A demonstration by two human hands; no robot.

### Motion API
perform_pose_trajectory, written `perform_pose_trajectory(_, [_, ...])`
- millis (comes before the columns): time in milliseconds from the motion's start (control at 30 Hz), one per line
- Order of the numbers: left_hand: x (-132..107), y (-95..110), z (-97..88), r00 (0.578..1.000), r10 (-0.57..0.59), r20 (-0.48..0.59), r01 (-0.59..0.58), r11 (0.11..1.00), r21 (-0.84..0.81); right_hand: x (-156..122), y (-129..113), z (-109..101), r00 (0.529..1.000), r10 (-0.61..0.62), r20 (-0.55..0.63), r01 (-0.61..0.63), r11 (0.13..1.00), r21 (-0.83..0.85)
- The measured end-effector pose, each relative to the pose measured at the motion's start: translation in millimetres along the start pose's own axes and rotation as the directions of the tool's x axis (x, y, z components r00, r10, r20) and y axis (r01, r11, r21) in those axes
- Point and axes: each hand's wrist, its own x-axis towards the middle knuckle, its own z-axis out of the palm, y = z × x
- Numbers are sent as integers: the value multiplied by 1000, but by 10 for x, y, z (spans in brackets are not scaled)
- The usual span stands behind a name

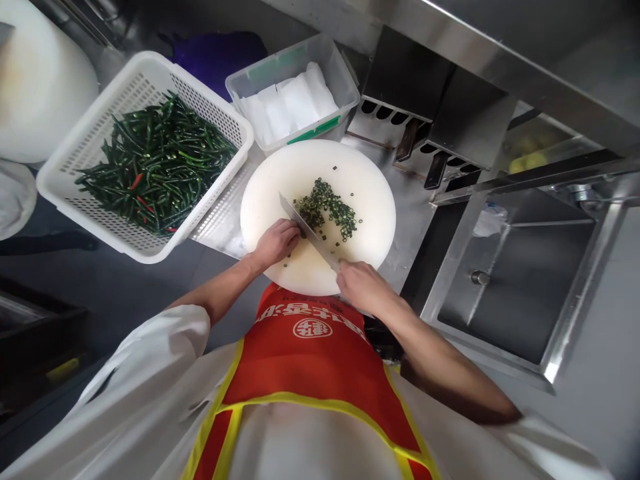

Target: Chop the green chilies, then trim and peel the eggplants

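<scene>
My right hand (364, 285) is closed round the handle of a kitchen knife (315, 238), its long blade slanting up to the left over a round white cutting board (260, 193). Beside the blade, my left hand (278, 241) rests on the board with fingers curled; what they press on is mostly hidden, though some dark green shows at their tips. Right of the blade lies a pile of chopped green chili rings (330, 207), with a few stray bits scattered about the board.
Left of the board stands a white plastic basket (85, 160) of long green chilies (160, 163), a few red among them. Behind is a clear tub (347, 100) holding white packets (295, 103). A knife rack (435, 100) and steel sink (525, 287) are to the right.
</scene>
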Motion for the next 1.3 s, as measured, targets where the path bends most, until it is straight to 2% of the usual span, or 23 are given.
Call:
perform_pose_trajectory(100, [-6,4,6,1000,3,-20,-2,1000,27,312,-86,69,998,-10,-68,9,1000,-20])
perform_pose_trajectory(167, [-22,14,-1,999,2,-54,0,999,41,380,-84,54,996,-25,-91,24,1000,-14])
perform_pose_trajectory(300, [-75,48,-24,995,-17,-98,19,1000,23,119,35,-62,997,-8,-79,8,1000,0])
perform_pose_trajectory(400, [-93,72,-28,996,-37,-78,37,999,7,-167,112,-137,999,-12,-31,12,1000,-10])
perform_pose_trajectory(467, [-88,78,-19,998,-41,-54,42,999,8,-249,118,-145,1000,-24,0,24,1000,-18])
perform_pose_trajectory(567, [-75,67,4,999,-30,-37,31,999,16,-126,56,-70,1000,-20,22,20,1000,-20])
perform_pose_trajectory(733, [-91,44,12,999,-16,-47,17,1000,20,268,-56,54,999,-21,-47,20,999,-27])
perform_pose_trajectory(800, [-108,50,-2,997,-21,-70,22,1000,14,249,-31,9,998,-29,-50,27,999,-36])
perform_pose_trajectory(900, [-134,66,-17,995,-29,-99,31,999,18,40,46,-99,999,-29,-34,28,999,-46])
perform_pose_trajectory(1000, [-149,65,-8,997,-28,-72,30,999,32,-90,60,-133,999,-32,13,33,998,-55])
perform_pose_trajectory(1067, [-154,51,8,998,-28,-53,29,999,25,-32,14,-99,999,-32,35,34,998,-53])
perform_pose_trajectory(1200, [-167,26,33,998,-27,-51,26,1000,-6,157,-50,-51,999,-39,-5,38,997,-60])
perform_pose_trajectory(1300, [-175,28,40,998,-34,-60,34,999,-7,94,16,-78,998,-69,-8,68,996,-51])
